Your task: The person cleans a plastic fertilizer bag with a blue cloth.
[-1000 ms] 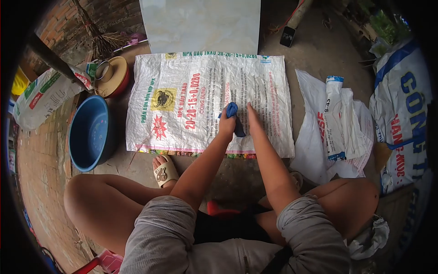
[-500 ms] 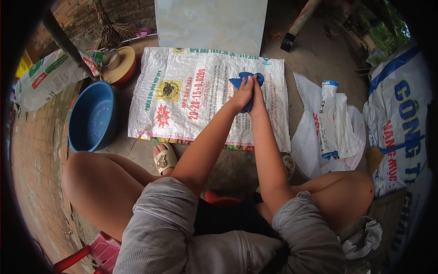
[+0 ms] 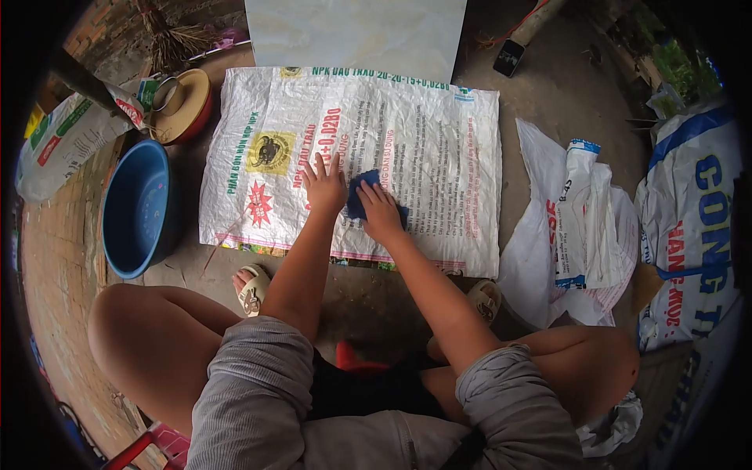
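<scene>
A white printed sack (image 3: 446, 172) lies spread on the ground in front of me. My left hand (image 3: 326, 188) is laid flat on it with the fingers spread. Just to its right, my right hand (image 3: 380, 211) presses on a dark blue cloth (image 3: 360, 205), its fingers stretched out over the fabric. Part of the cloth is hidden under that palm. The two hands are apart.
A blue basin (image 3: 137, 207) stands on the left, below a red basin with a tan hat-like lid (image 3: 184, 110). A pale board (image 3: 356, 35) is beyond the sack. White bags (image 3: 583, 219) and a large printed sack (image 3: 689, 227) lie right.
My hands were together around the cloth near the sack's upper right; they have separated and come down to the left. The cloth now lies on the sack. The view has shifted slightly.
</scene>
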Demonstrator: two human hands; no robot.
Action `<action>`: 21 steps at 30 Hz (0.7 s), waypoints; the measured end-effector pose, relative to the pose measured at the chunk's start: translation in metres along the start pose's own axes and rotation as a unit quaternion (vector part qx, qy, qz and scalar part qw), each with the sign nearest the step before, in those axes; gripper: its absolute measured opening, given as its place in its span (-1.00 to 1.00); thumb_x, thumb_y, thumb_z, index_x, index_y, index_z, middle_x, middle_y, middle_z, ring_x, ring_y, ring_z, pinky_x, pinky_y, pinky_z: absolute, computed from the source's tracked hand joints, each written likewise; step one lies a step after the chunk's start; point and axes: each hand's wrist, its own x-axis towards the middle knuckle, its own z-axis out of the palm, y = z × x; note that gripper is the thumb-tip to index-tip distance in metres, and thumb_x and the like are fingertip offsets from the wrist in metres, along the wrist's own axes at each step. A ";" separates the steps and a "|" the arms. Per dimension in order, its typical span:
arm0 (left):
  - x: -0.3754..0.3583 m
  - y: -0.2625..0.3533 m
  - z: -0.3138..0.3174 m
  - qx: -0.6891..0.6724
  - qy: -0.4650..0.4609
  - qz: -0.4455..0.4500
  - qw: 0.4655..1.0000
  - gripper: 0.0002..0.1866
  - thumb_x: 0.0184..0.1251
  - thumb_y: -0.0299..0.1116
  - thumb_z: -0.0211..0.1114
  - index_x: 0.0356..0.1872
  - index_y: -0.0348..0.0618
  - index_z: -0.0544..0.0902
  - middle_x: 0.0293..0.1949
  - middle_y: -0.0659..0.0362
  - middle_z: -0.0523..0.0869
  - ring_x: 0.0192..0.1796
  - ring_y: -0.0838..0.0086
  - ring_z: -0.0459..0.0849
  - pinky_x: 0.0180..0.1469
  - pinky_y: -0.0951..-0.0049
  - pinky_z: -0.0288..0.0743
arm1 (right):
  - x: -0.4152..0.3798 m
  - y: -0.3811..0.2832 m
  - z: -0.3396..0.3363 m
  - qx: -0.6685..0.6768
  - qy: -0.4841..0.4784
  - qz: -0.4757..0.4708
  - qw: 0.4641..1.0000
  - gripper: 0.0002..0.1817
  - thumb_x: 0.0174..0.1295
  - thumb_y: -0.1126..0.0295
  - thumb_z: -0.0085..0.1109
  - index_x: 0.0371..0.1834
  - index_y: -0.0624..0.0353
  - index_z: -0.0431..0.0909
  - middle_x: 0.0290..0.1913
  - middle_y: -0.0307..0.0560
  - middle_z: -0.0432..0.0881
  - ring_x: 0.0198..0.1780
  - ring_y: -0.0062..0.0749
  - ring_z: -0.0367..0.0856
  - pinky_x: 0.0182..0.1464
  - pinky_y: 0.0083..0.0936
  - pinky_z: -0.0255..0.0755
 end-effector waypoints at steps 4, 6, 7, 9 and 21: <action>-0.028 -0.027 0.013 0.042 -0.110 0.007 0.993 -0.41 0.51 0.06 -0.16 0.54 0.51 0.04 0.60 0.13 -0.12 0.60 -0.05 -0.21 0.47 -0.35 -0.43 | -0.021 0.009 0.011 -0.010 0.036 -0.051 0.998 -0.20 0.00 0.44 0.33 0.42 0.05 0.31 0.55 -0.18 0.14 0.55 -0.09 0.07 0.52 -0.01 -0.05; -0.030 -0.023 0.019 0.059 -0.119 -0.005 0.991 -0.40 0.52 0.07 -0.19 0.55 0.49 0.01 0.61 0.15 -0.13 0.61 -0.01 -0.24 0.48 -0.32 -0.45 | -0.010 0.019 0.007 -0.003 0.022 -0.042 0.999 -0.23 0.03 0.47 0.29 0.42 0.04 0.31 0.54 -0.19 0.15 0.55 -0.10 0.06 0.53 -0.02 -0.07; -0.032 -0.021 0.022 0.055 -0.088 -0.009 0.995 -0.41 0.52 0.07 -0.20 0.55 0.47 0.02 0.61 0.15 -0.13 0.61 0.01 -0.24 0.48 -0.31 -0.46 | 0.000 0.035 0.003 -0.049 0.009 -0.072 0.996 -0.25 0.05 0.50 0.23 0.42 0.03 0.32 0.54 -0.19 0.16 0.55 -0.11 0.06 0.53 -0.02 -0.08; -0.032 -0.017 0.024 0.049 -0.058 -0.011 0.997 -0.41 0.53 0.07 -0.20 0.54 0.46 0.03 0.60 0.16 -0.13 0.61 0.03 -0.23 0.49 -0.30 -0.47 | 0.019 0.073 -0.011 -0.089 0.012 -0.103 0.991 -0.28 0.08 0.61 0.11 0.41 0.01 0.34 0.53 -0.21 0.19 0.56 -0.12 0.06 0.54 -0.05 -0.09; -0.030 -0.005 0.017 0.043 -0.001 -0.029 0.999 -0.46 0.46 0.01 -0.05 0.45 0.37 0.30 0.56 0.14 0.09 0.59 0.06 -0.08 0.51 -0.25 -0.36 | 0.044 0.176 -0.043 -0.041 0.370 0.323 0.870 -0.31 0.15 0.41 0.18 0.40 0.25 0.26 0.47 0.07 0.26 0.52 0.24 0.05 0.48 0.17 -0.10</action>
